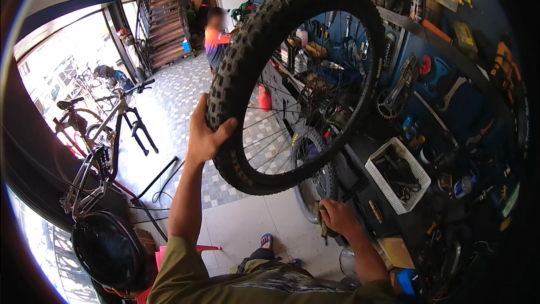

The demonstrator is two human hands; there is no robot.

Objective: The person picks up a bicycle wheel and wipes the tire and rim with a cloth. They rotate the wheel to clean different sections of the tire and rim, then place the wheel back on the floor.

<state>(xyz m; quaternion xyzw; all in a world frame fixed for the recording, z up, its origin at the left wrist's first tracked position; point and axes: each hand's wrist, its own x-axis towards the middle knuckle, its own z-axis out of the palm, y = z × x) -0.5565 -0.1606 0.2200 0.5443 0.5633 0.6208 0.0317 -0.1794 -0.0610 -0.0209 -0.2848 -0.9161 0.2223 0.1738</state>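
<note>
One bicycle wheel (256, 39) is raised in the middle; it partly hides a second wheel (305, 205) behind. One white basket (385, 191) stands right, its contents (402, 177) difficult to count. The left hand (206, 138) grips the raised wheel; the right hand (339, 218) is closed on one olive thing (324, 228), hard to recognise.

The tyre (236, 59) at the left grip (206, 138) was matt, rough, knobbly rubber; the rag (324, 226) in the right grip (339, 218) looked like dull cloth. Right of that grip, the lattice basket (383, 189) was plastic. Well beyond the left grip, the stair treads (167, 22) looked wooden.
</note>
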